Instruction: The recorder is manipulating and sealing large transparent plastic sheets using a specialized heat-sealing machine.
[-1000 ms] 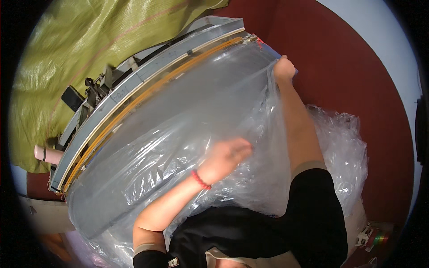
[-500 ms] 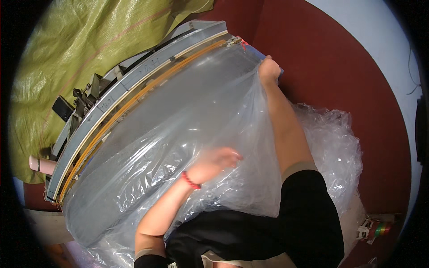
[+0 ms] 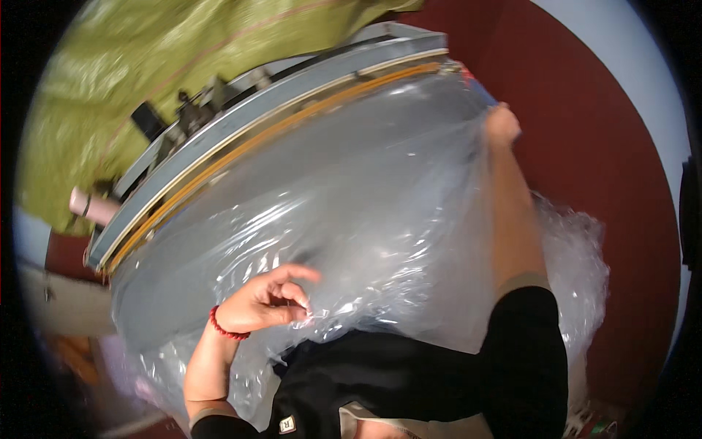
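Observation:
A large sheet of clear plastic film (image 3: 351, 175) lies across a long grey surface and drapes toward my body. At the far right corner, my right hand (image 3: 503, 126) is closed round the film's edge, its arm stretched out and the film pulled up in folds beside it. My left hand (image 3: 267, 298), with a red bead bracelet (image 3: 228, 325) at the wrist, is over the near part of the film. Its thumb and a finger pinch a crinkled bit of film, while the index finger sticks out.
Along the far side runs a long grey metal bar (image 3: 292, 84) with an orange strip (image 3: 292, 117). Behind it are a black box-like part (image 3: 148, 121), a pink bottle (image 3: 93, 206) and yellow-green woven sheeting (image 3: 168, 58). Crumpled clear film (image 3: 581, 271) is heaped right, by a dark red wall (image 3: 599, 161).
My left hand has moved left and slightly nearer my body, and its fingers now pinch film. The right hand keeps its hold at the corner. The whole view has shifted and turned.

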Demonstrator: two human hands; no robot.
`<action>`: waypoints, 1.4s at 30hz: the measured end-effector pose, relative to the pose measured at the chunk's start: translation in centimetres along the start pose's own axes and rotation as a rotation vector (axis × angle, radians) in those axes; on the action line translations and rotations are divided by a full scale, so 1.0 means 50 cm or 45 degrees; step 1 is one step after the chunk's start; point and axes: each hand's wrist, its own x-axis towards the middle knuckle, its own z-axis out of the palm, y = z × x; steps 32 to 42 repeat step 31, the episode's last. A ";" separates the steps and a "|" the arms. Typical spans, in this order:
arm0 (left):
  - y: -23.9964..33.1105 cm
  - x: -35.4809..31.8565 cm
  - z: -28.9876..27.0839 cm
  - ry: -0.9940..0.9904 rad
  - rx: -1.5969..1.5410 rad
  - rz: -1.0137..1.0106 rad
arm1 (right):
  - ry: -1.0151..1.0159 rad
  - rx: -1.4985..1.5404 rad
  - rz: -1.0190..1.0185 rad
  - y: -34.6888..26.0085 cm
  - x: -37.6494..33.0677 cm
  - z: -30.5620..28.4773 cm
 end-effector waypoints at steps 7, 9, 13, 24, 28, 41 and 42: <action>-0.150 -0.113 0.049 1.140 0.395 0.487 | -0.099 0.063 0.009 -0.009 0.003 -0.041; -0.158 -0.117 0.089 1.031 0.484 0.114 | -0.109 0.038 -0.007 -0.035 -0.012 -0.045; -0.170 -0.226 0.049 1.251 1.537 -0.207 | -0.145 0.036 -0.008 -0.022 -0.004 0.001; 0.033 -0.546 -0.126 2.572 1.764 0.358 | -0.179 0.024 -0.022 -0.010 0.002 -0.003; -0.106 -0.368 -0.044 0.746 2.296 0.126 | -0.199 -0.014 0.023 -0.025 -0.005 -0.036; -0.221 -0.381 -0.149 1.224 1.846 -0.566 | -0.248 0.072 0.017 -0.024 0.007 -0.033; -0.221 -0.381 -0.149 1.224 1.846 -0.566 | -0.248 0.072 0.017 -0.024 0.007 -0.033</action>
